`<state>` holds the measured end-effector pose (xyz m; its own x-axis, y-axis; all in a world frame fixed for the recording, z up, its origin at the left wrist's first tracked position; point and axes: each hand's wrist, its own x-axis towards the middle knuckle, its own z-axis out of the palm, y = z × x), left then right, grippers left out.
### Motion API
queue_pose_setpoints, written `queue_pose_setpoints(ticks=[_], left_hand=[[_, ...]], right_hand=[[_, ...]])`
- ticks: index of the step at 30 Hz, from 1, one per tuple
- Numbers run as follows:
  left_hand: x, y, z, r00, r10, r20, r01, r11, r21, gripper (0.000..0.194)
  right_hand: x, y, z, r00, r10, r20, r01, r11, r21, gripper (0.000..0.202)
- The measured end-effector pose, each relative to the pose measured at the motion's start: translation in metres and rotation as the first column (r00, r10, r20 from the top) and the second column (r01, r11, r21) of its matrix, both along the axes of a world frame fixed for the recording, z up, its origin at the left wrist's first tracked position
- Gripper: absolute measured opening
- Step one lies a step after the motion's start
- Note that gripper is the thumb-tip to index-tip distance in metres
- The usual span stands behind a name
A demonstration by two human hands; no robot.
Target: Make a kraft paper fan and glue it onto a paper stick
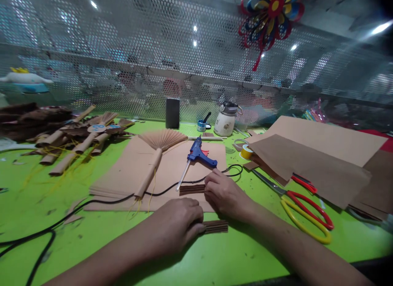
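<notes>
My left hand is closed on one end of a small dark-brown pleated paper strip, low over the green table. Just beyond it, my right hand pinches a second pleated paper strip, whose free end points left. Behind my right hand a blue glue gun rests on a stack of tan paper, its clear glue stick jutting toward me. A folded paper fan with a rolled handle and yellow thread lies left of the gun.
Several finished paper pieces with yellow threads lie at the left. A black cord crosses the green table. Scissors, yellow tape and brown paper sheets are at the right. A white bottle stands behind.
</notes>
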<state>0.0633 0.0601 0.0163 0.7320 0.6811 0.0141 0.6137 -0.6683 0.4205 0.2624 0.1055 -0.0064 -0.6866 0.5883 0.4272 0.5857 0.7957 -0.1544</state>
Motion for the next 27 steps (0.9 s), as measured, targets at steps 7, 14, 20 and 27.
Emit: queue_pose_setpoints(ticks=[7,14,20,27], left_hand=[[0.0,0.001,0.002,0.999,0.003,0.032,-0.002,0.999,-0.04,0.022],[-0.003,0.007,0.006,0.994,0.056,0.093,-0.036,0.978,-0.206,0.021],[-0.005,0.016,0.009,0.979,0.101,0.176,-0.031,0.931,-0.364,0.028],[-0.004,0.015,0.011,0.957,0.142,0.254,-0.078,0.965,-0.249,0.022]], right_hand=[[0.001,0.0,-0.002,1.0,-0.004,-0.009,0.004,1.0,-0.015,0.016],[0.003,0.002,-0.002,0.999,0.013,-0.05,-0.013,1.0,-0.005,0.018],[0.006,0.001,0.004,0.987,0.019,-0.158,-0.027,0.998,-0.048,0.013],[0.008,-0.002,0.017,0.896,-0.13,-0.424,-0.018,0.945,-0.327,0.014]])
